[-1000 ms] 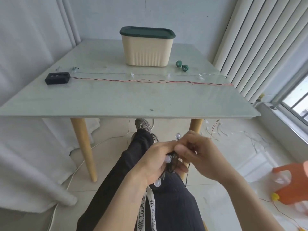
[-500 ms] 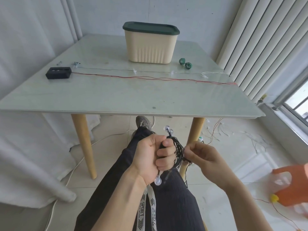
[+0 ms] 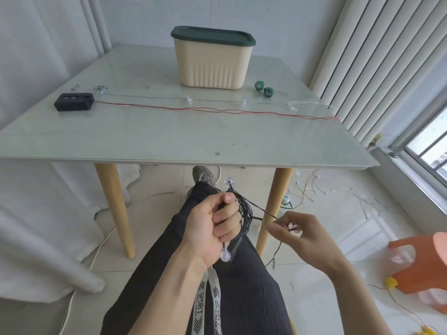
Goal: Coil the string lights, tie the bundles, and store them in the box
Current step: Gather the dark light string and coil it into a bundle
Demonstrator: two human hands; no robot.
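black coil (image 3: 244,215) gripped, strand (image 3: 266,213) pinched

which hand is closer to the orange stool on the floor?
Right. The right hand, pinching the black wire's free end, sits across open floor from the orange stool. The left hand, gripping the coiled bundle, lies farther away, beyond the right.

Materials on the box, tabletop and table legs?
Box: looks like matte cream plastic, its lower wall ribbed, with a dark green plastic lid. Tabletop: glossy pale green, reflects the box, likely glass or a glass-topped slab. Table legs: round, tapered, light tan, probably wood.
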